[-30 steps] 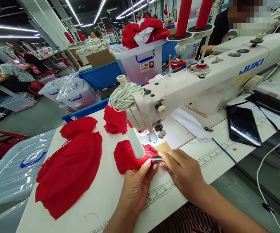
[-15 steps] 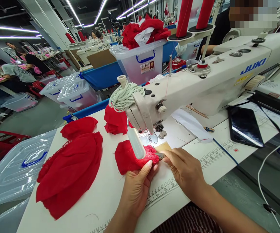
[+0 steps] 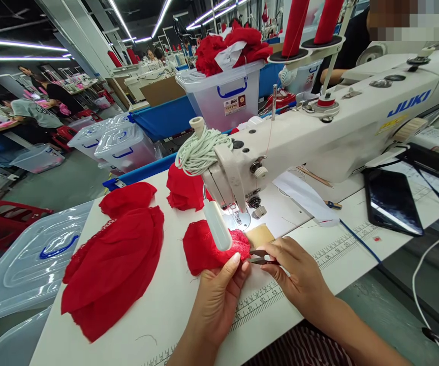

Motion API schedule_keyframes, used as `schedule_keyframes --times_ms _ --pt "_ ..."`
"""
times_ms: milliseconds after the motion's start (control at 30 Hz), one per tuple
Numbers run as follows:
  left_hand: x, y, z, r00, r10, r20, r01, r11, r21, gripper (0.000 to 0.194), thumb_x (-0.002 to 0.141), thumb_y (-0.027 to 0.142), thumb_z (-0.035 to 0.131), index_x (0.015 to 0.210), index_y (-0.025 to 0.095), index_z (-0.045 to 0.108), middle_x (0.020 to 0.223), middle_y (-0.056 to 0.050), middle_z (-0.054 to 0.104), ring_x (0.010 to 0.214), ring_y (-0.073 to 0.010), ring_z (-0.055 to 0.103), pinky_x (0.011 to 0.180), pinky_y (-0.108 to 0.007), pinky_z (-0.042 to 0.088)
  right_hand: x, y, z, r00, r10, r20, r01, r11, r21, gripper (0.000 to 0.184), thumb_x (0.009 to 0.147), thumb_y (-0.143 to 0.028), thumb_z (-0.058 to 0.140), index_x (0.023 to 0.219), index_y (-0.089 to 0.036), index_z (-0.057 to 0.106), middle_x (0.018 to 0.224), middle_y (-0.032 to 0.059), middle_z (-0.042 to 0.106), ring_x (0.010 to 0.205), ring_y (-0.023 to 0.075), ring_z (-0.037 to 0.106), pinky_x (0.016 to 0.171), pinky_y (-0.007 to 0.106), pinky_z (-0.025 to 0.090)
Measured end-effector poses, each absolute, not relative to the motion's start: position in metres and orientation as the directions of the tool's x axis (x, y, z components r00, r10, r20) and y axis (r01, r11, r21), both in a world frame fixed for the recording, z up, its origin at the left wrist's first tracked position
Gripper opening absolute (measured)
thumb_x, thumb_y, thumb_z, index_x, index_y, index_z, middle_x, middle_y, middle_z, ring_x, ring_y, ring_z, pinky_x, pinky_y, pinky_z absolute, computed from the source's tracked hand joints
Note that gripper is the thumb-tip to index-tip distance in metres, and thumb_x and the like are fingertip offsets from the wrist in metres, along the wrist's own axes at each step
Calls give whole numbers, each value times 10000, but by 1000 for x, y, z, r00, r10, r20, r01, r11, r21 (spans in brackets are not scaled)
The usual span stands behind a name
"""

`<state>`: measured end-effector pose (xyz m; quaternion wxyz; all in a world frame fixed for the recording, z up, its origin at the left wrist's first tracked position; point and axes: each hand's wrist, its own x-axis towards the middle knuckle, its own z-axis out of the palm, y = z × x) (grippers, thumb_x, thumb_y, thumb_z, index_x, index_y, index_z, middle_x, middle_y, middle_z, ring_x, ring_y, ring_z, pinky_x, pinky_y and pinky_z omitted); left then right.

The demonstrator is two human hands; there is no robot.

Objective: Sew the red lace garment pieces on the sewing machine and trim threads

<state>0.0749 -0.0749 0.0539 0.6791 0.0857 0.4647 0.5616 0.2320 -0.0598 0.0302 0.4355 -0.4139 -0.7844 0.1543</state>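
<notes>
**Close work at a sewing station**

The left hand (image 3: 219, 290) pinched, between thumb and fingers, the near right edge of a small red fabric piece with a lacy, textured end (image 3: 200, 249). This piece lay on the white bench with printed ruler markings (image 3: 189, 305), on the near side of the white sewing machine with blue lettering (image 3: 318, 137). The right hand (image 3: 295, 269) gripped a pair of small, dark metal snips (image 3: 259, 261) between thumb and fingers. Their blades stood parted at the lacy end; whether they touched the cloth could not be told. A pale, elongated lamp (image 3: 217, 226) hid part of the piece, and a flat tan rectangular block (image 3: 260, 236) sat just beyond the snips.

To the left lay a large, layered red fabric bundle (image 3: 116, 269), with a smaller folded red cloth (image 3: 128, 198) at its far end. A crumpled red cloth (image 3: 181, 188) lay farther back, partly behind the machine's head. To the right were a curved white strip (image 3: 307, 198) and a black smartphone (image 3: 393, 201). On the far side, a translucent plastic box with a blue handle (image 3: 204, 99) bore heaped red fabric (image 3: 246, 43).
</notes>
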Motion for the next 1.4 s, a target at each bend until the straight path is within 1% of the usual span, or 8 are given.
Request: schedule_keyframes --times_ms 300,400,567,700,933,1100,1300,1400 --pt "74 -75 58 -32 829 -558 -726 364 583 216 536 121 862 697 74 727 729 -60 710 636 -100 652 638 -171 586 228 -56 31 -314 796 517 537 598 -595 267 970 -308 404 1036 -169 621 778 55 627 723 192 533 633 318 487" --pt "74 -76 58 -29 822 -568 -715 380 587 211 541 132 862 688 73 724 710 -57 703 642 -104 653 637 -169 582 229 -56 32 -253 819 515 472 570 -673 221 959 -281 433 1002 -187 628 773 43 631 726 185 546 650 302 485" --pt "75 -81 55 -11 867 -497 -639 377 671 138 664 160 799 756 93 721 735 -49 704 662 -99 640 695 -206 575 226 -60 43 -267 953 144 137 185 -973 254 877 -338 561 1104 -225 552 928 32 627 842 170 597 718 264 495" --pt "75 -83 53 -16 904 -427 -594 335 732 167 699 184 776 833 101 719 827 -79 724 730 -127 653 721 -222 563 209 -59 48 -248 964 -92 68 -78 -995 167 811 -349 600 831 -196 538 702 -15 585 640 138 553 610 244 459" --pt "68 -75 56 -191 812 -552 -765 229 602 46 769 110 689 759 131 649 787 -57 725 697 -139 679 691 -283 594 198 -49 46 -160 987 -3 89 12 -996 123 824 -283 513 733 -206 485 715 -30 496 650 125 466 624 246 403" --pt "70 -76 56 -196 779 -596 -796 228 561 130 840 67 590 728 132 604 706 -37 706 627 -109 668 687 -285 596 197 -47 44 -78 997 -7 39 -4 -999 106 799 -295 538 746 -207 512 677 -37 489 626 126 465 625 250 416" --pt "72 -78 55 -193 809 -556 -741 251 623 100 827 95 604 737 135 589 723 -44 700 674 -106 663 725 -264 572 199 -49 41 -53 998 34 30 35 -999 100 779 -276 570 848 -208 547 820 7 613 761 157 574 723 272 465" --pt "68 -92 62 -110 840 -532 -515 409 753 157 783 207 666 693 165 545 669 -17 670 669 -137 653 651 -263 563 200 -51 39 -89 995 43 22 45 -999 128 793 -266 557 907 -208 558 784 -10 595 701 136 563 696 257 469"
